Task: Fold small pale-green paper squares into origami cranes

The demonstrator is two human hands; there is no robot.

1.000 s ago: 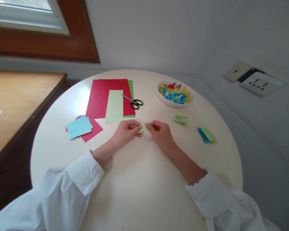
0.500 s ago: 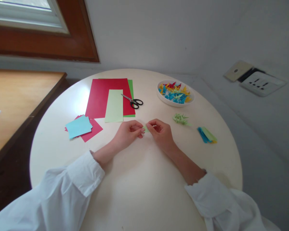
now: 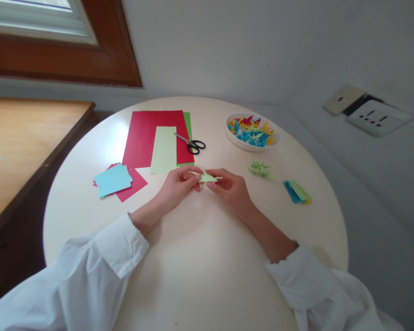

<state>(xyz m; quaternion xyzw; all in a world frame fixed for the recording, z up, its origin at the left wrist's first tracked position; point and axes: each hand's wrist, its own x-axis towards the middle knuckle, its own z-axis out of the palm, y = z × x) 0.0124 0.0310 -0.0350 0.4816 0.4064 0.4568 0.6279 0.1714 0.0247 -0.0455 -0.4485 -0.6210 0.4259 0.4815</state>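
A small light green folded paper (image 3: 207, 177) is pinched between my two hands over the middle of the round cream table (image 3: 200, 266). My left hand (image 3: 177, 186) grips its left end with thumb and fingers closed. My right hand (image 3: 232, 188) holds the right end, fingers curled around it. Most of the paper is hidden by my fingertips.
Behind my hands lie a red sheet (image 3: 148, 138), a pale green strip (image 3: 164, 149) and black scissors (image 3: 192, 143). Blue and red squares (image 3: 113, 180) sit at the left. A white bowl (image 3: 251, 145) of coloured folded pieces, several green folded pieces (image 3: 260, 168) and a paper stack (image 3: 297, 191) sit at the right.
Both hands have shifted slightly up the table and turned the green paper, which now shows as a flat pointed shape between the fingertips.
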